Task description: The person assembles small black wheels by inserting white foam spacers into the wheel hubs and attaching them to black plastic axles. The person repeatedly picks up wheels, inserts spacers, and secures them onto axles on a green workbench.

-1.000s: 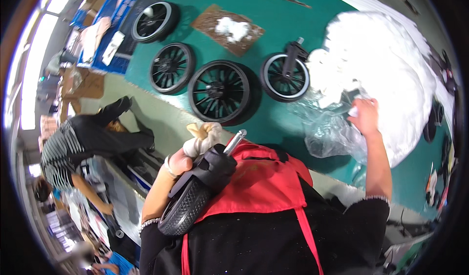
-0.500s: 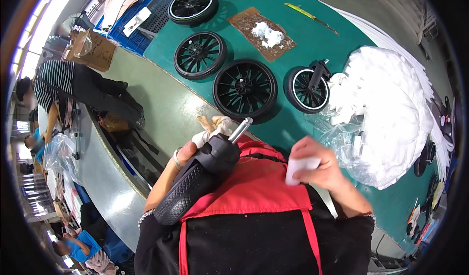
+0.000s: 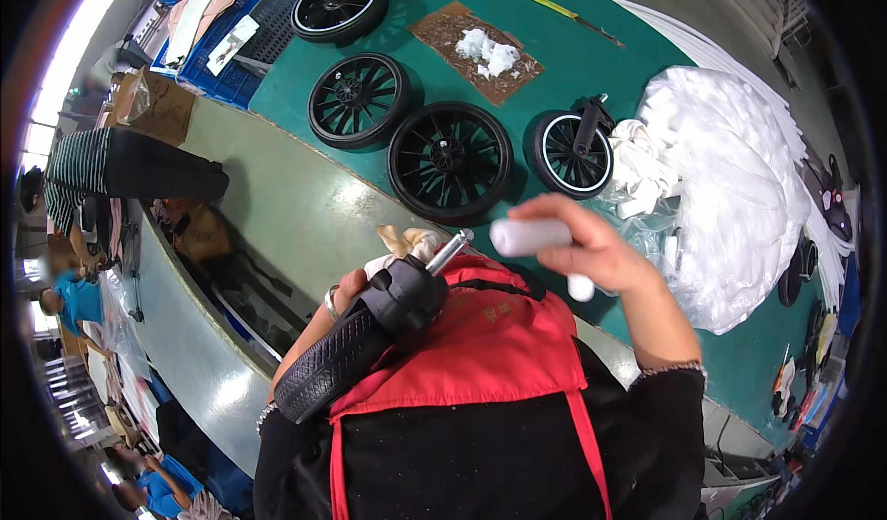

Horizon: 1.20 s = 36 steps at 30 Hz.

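Observation:
My left hand [image 3: 347,291] grips a small black wheel [image 3: 328,368] in a black fork housing [image 3: 405,291], tilted against my apron. A bare metal stem [image 3: 447,254] sticks out of it, up and to the right. A whitish cloth [image 3: 408,241] is bunched behind the housing by that hand. My right hand [image 3: 591,247] holds a white foam sleeve [image 3: 528,237] between thumb and fingers, close to the stem's tip but apart from it. A second white piece [image 3: 580,287] shows below the same fingers; whether it is held too I cannot tell.
Several black spoked wheels, one a large wheel [image 3: 450,163], lie on the green table [image 3: 443,67]. A fork wheel [image 3: 573,151] lies beside a white plastic bag [image 3: 725,197]. White grease [image 3: 488,52] sits on brown cardboard [image 3: 434,35], near a yellow cutter [image 3: 550,5]. People work at left.
My right hand has moved up and left, bringing the white foam sleeve toward the stem. The second white piece now shows under its fingers. My left hand still holds the wheel.

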Motion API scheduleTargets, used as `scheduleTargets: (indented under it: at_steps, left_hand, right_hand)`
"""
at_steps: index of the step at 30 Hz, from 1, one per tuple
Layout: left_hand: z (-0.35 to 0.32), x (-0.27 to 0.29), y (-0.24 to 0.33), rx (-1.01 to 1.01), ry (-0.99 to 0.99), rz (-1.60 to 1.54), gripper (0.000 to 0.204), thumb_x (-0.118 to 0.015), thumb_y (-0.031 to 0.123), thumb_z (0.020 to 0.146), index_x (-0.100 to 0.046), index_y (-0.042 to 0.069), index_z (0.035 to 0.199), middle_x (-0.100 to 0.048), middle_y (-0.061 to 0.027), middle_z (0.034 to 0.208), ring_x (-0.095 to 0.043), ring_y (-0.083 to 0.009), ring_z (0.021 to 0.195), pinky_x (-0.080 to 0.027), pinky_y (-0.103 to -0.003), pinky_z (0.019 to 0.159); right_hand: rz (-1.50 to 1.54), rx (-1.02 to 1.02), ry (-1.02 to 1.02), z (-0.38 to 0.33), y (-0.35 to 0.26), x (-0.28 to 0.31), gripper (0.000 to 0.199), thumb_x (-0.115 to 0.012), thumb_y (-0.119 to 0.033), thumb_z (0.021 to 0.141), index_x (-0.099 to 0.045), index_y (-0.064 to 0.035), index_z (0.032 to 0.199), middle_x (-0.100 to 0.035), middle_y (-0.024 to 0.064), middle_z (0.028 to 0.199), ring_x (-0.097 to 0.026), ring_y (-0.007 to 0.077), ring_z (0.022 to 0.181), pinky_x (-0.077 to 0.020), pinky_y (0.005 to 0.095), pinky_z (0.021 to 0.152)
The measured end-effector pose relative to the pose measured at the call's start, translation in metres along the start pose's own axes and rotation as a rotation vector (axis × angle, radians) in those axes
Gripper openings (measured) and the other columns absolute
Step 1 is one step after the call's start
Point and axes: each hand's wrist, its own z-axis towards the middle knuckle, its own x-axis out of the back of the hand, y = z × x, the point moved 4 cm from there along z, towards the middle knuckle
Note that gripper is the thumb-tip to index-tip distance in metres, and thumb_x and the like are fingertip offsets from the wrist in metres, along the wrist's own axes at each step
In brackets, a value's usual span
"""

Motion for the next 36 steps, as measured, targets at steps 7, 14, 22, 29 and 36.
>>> scheduleTargets:
  at_steps: [7,14,22,29,36]
  left_hand:
    - [0.007,0.013,-0.009,-0.026,0.111,0.235,0.048,-0.063,0.046,0.076,-0.057,0.001,0.094,-0.059,-0.0091,0.079,-0.060,-0.0228,0.073,-0.047,-0.032,0.067]
    - [0.005,0.007,-0.016,-0.033,0.120,0.153,0.051,-0.058,0.051,0.078,-0.056,0.002,0.092,-0.058,-0.0100,0.076,-0.059,-0.0242,0.069,-0.047,-0.034,0.063]
    - [0.004,-0.002,-0.029,-0.010,0.121,0.118,0.054,-0.053,0.056,0.079,-0.056,0.003,0.091,-0.057,-0.0109,0.072,-0.058,-0.0258,0.065,-0.046,-0.036,0.059]
    - [0.013,-0.002,-0.036,-0.005,0.088,0.037,0.058,-0.048,0.061,0.081,-0.056,0.004,0.089,-0.056,-0.0117,0.069,-0.057,-0.0272,0.060,-0.045,-0.039,0.055]
    - [0.020,0.002,-0.038,-0.020,0.090,-0.065,0.062,-0.044,0.065,0.082,-0.056,0.005,0.088,-0.055,-0.0125,0.066,-0.056,-0.0286,0.056,-0.044,-0.041,0.051]
  right_hand:
    - [0.625,-0.054,-0.093,0.031,0.036,-0.025,0.053,-0.067,-0.026,0.088,-0.047,-0.0032,0.133,-0.060,0.0037,0.104,-0.051,0.0041,0.072,-0.0424,0.0181,0.063]
    - [0.763,-0.019,-0.177,0.039,0.034,-0.022,0.052,-0.069,-0.027,0.088,-0.050,-0.0025,0.130,-0.062,0.0050,0.105,-0.053,0.0055,0.072,-0.0452,0.0202,0.066]
    - [-0.029,0.305,-0.153,0.030,-0.029,0.003,0.035,-0.075,-0.013,0.082,-0.063,-0.0038,0.114,-0.067,0.0065,0.104,-0.065,0.0163,0.091,-0.0511,0.0295,0.076]
    - [-0.099,0.380,-0.360,0.039,-0.059,-0.011,0.032,-0.070,0.001,0.078,-0.063,-0.0046,0.109,-0.066,0.0089,0.099,-0.066,0.0221,0.092,-0.0501,0.0304,0.077]
    - [-0.026,0.416,-0.502,0.059,-0.058,-0.032,0.037,-0.078,-0.003,0.077,-0.061,-0.0024,0.110,-0.066,0.0110,0.101,-0.066,0.0238,0.091,-0.0510,0.0313,0.077]
